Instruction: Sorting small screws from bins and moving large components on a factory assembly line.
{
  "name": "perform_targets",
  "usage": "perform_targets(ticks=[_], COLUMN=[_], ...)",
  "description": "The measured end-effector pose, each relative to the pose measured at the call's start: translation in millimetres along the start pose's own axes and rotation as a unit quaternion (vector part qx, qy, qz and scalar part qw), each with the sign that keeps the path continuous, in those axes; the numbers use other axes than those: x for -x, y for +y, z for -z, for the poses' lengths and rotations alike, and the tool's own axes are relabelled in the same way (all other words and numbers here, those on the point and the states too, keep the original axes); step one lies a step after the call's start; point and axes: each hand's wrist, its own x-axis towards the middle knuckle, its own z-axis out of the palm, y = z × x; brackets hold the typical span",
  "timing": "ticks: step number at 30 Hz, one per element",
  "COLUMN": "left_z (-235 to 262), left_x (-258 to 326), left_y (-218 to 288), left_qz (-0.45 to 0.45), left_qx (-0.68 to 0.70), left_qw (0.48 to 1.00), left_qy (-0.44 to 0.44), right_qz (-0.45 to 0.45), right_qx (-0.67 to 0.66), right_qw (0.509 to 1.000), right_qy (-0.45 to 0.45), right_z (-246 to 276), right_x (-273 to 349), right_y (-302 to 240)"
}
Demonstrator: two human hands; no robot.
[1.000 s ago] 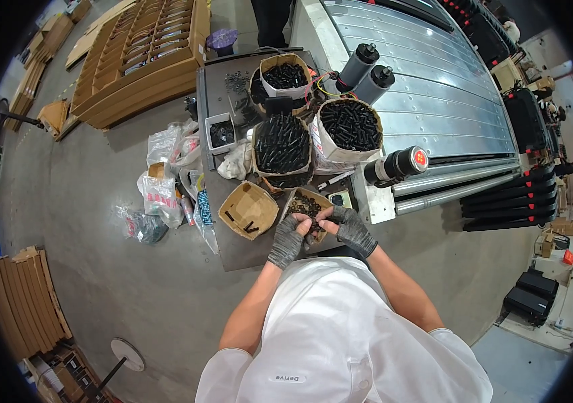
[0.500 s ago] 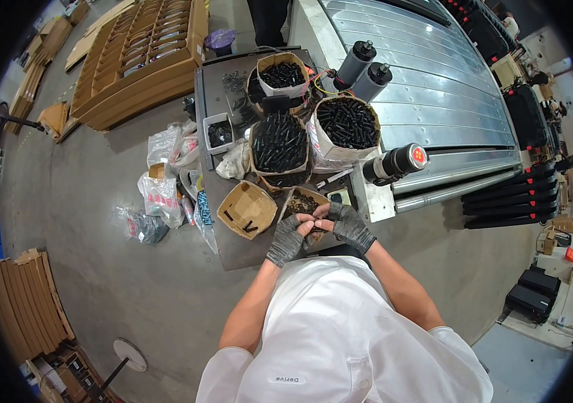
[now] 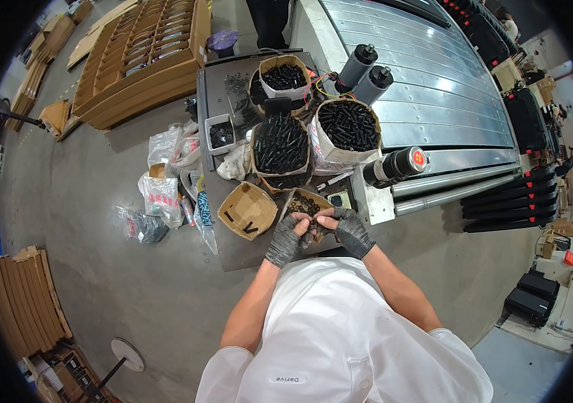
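Note:
My left hand [image 3: 288, 238] and my right hand [image 3: 348, 230], both in grey fingerless gloves, meet over the front of a small cardboard box [image 3: 291, 201] of small dark and brass-coloured ring-like parts [image 3: 309, 201]. The fingers of each hand are pinched together; whatever lies between them is too small to make out. Just left of my left hand stands an open cardboard box [image 3: 259, 203] with a few short black rods [image 3: 250, 227] in it. Behind the hands, a carton full of black cylindrical parts [image 3: 280, 144] stands on the dark table [image 3: 243, 254].
Two more cartons of black parts [image 3: 348, 125] [image 3: 282, 76] stand farther back, beside a white tray [image 3: 210, 142]. At right are a black cylindrical device [image 3: 394, 166] with a red-lit end and a metal roller surface [image 3: 441, 107]. Plastic bags [image 3: 163, 199] lie left of the table.
My fingertips have shifted slightly; the right hand's fingers now curl lower, over the box of ring-like parts. Both hands stay close together, and the boxes stand as before.

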Motion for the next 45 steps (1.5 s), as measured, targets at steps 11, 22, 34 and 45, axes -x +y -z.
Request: perform_targets(ticks=[11, 22, 34, 45], left_z=[12, 38, 26, 15], left_x=[-2, -12, -2, -14], left_y=[-8, -20, -5, 19], left_qz=[-0.028, -0.071, -0.119, -0.118], left_qx=[0.015, -0.090, -0.143, -0.159], left_qw=[0.999, 0.993, 0.982, 0.980], left_qy=[-0.004, 0.008, 0.042, -0.001], right_qz=[0.177, 0.184, 0.192, 0.283], right_qx=[0.151, 0.219, 0.228, 0.360], right_qw=[0.972, 0.956, 0.952, 0.886], right_qy=[0.042, 0.070, 0.065, 0.066], right_z=[-9, -18, -25, -20], right_x=[-16, -29, -44, -37], right_y=[43, 55, 53, 1])
